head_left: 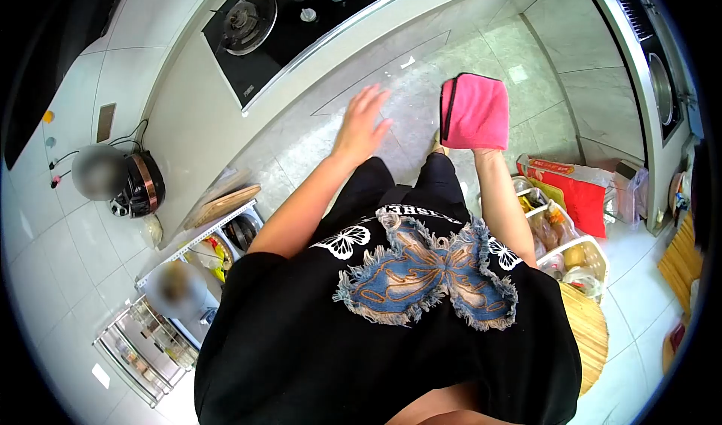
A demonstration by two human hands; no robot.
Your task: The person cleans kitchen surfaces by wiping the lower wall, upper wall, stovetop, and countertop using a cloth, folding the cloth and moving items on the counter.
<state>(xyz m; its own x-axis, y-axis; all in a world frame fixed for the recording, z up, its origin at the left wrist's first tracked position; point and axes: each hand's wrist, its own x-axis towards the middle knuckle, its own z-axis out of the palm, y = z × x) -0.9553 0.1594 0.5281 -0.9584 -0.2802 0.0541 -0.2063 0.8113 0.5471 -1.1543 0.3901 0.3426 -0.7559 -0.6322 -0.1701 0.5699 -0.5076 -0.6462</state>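
Observation:
My left hand (362,128) is raised in front of my body, its fingers stretched out and the thumb apart, holding nothing. It hovers over the floor near the counter front. A folded pink cloth (475,113) with dark edging is in my right hand (487,153). The cloth covers the fingers, so only the wrist and the base of the hand show. Both hands are apart from the counter and from each other.
A black gas stove (301,22) lies in the counter ahead. At the right are white baskets (594,256) of bagged food, a red box (571,192) and a round wooden stool (583,327). A black cooker (143,184) and a shelf (203,248) stand at the left.

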